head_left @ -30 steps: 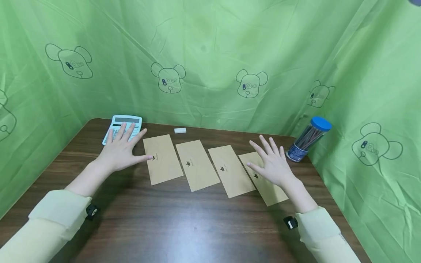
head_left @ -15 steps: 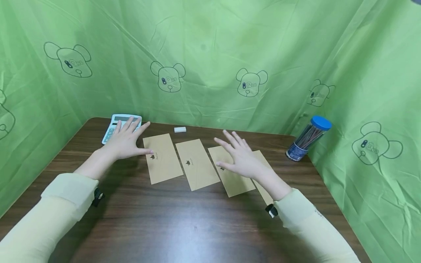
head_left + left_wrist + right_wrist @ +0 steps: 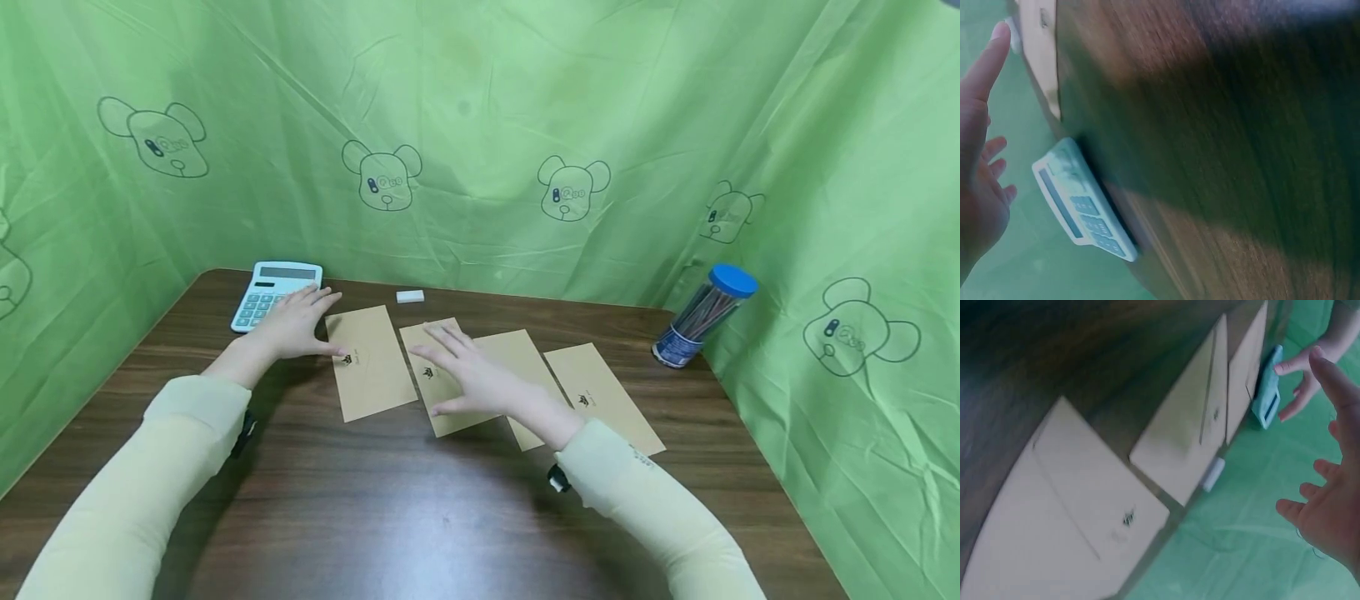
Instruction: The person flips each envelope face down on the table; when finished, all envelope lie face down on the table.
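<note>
Several flat brown paper envelopes printed with small black crowns lie in a slanting row on the table. My left hand (image 3: 296,323), fingers spread, hovers between the light-blue calculator (image 3: 258,310) and the leftmost envelope (image 3: 375,387), its thumb overlapping that envelope's edge in the head view. Over the second envelope (image 3: 442,387) my right hand (image 3: 476,375) is held with straight, parted fingers and nothing in it. Its wrist crosses the third envelope (image 3: 528,354), hiding part of it. The rightmost envelope (image 3: 611,408) is mostly uncovered. In the right wrist view, the calculator (image 3: 1266,394) appears beside the left hand.
A small white block like an eraser (image 3: 410,297) lies near the back edge. At the back right leans a clear jar (image 3: 705,317) with a blue lid, filled with thin dark sticks. Green curtain (image 3: 465,125) surrounds the brown wooden table (image 3: 420,517).
My right hand has swept left from the rightmost envelope to the second one. The left hand has shifted slightly right, uncovering more of the calculator. The envelopes stay in place.
</note>
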Tool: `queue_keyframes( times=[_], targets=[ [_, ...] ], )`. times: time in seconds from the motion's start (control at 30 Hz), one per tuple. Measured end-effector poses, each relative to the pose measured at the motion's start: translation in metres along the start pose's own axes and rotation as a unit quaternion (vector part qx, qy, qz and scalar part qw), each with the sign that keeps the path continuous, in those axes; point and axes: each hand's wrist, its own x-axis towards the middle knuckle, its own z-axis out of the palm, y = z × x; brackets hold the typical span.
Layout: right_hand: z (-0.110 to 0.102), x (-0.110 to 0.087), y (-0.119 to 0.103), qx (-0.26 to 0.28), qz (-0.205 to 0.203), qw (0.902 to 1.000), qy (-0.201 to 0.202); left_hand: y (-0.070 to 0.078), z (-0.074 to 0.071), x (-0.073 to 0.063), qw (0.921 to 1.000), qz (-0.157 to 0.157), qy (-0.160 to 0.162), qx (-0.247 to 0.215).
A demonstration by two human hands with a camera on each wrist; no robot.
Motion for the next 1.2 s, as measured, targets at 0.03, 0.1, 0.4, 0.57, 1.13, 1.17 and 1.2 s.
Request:
queue_keyframes(
  times=[0.03,0.1,0.4,0.57,1.13,1.17,1.2],
  targets=[
    [0.004,0.003,-0.001,0.0,-0.002,1.0,-0.005,-0.001,0.001,0.001,1.0,0.001,-0.004,-0.001],
    [0.012,0.008,-0.002,0.003,-0.001,0.9999,-0.016,-0.003,0.005,0.004,0.9999,0.006,-0.01,-0.004],
    [0.036,0.026,-0.006,0.034,0.008,0.997,-0.07,-0.009,0.015,0.014,0.9991,0.006,-0.034,-0.025],
    [0.042,0.034,-0.007,0.023,0.007,0.995,-0.097,-0.013,0.018,0.017,0.9987,0.011,-0.036,-0.034],
    [0.058,0.032,0.013,0.007,-0.059,0.9906,-0.123,-0.014,0.022,0.018,0.9979,0.034,-0.029,-0.046],
    [0.058,0.032,0.014,0.01,-0.06,0.9905,-0.123,-0.014,0.021,0.018,0.9978,0.037,-0.027,-0.047],
    [0.058,0.032,0.014,0.011,-0.062,0.9904,-0.123,-0.015,0.021,0.018,0.9976,0.04,-0.026,-0.05]
  ],
)
